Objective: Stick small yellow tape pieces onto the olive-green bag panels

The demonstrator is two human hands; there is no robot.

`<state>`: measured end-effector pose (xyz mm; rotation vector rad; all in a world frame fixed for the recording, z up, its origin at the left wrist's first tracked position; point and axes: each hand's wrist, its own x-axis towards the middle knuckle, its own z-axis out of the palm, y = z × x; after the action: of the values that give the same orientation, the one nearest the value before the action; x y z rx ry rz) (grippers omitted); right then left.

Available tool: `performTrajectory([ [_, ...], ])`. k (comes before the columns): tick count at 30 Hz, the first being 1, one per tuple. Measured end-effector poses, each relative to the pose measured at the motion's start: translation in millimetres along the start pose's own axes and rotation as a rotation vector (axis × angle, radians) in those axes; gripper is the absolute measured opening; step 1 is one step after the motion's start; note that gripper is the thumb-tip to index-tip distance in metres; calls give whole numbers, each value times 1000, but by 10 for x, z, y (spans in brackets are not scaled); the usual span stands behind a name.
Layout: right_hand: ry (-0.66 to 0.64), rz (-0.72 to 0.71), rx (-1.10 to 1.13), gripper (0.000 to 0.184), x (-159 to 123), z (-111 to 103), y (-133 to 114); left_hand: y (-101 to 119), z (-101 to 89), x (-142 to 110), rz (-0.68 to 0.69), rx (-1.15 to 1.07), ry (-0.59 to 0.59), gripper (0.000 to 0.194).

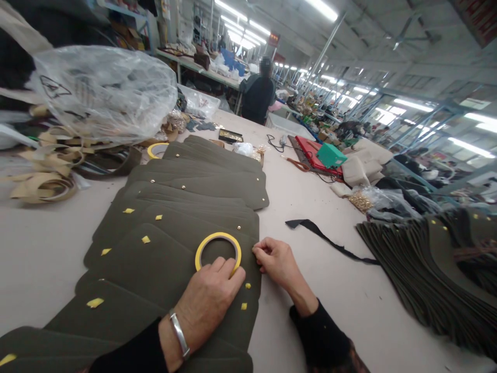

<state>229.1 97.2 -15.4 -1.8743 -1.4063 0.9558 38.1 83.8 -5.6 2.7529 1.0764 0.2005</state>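
My left hand (213, 290) grips a roll of yellow tape (218, 235) at its near right side, just above a spread of overlapping olive-green panels (174, 254). To its right, my right hand (277, 260) is closed, thumb and forefinger pinched together at the panels' right edge. Whatever lies between those fingertips is too small to make out. Small yellow tape pieces (145, 239) stick to several of the nearer panels. Gold-coloured studs (183, 187) show on the farther ones.
A black strip (330, 241) lies right of my hands, near a stack of olive panels (419, 269). A clear plastic bag (108, 93) and beige straps (46, 176) sit at left. Farther back are another tape roll (156, 150), a green box (331, 155) and a person (258, 98).
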Motion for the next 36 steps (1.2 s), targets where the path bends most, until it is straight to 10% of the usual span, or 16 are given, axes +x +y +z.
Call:
performTrajectory([
  [4,13,-55,-68,22,-2,-79,35,-6,-19,-6,-10,-18,-3,15],
  [8,166,-438,-259,10,-86,-194,111,-6,-11,-20,-10,-28,-5,16],
  [13,40,-826,-564,18,-99,-183,155,-11,34,-33,-19,-40,8,14],
  [24,-111,-132,-490,21,181,-81,-213,-254,-153,-75,-25,82,4,21],
  [32,51,-479,-470,30,30,-40,-253,-297,-310,-107,-54,-14,-79,18],
  [36,52,-412,-408,31,-20,-12,-284,-278,-403,-209,-61,-73,-66,20],
])
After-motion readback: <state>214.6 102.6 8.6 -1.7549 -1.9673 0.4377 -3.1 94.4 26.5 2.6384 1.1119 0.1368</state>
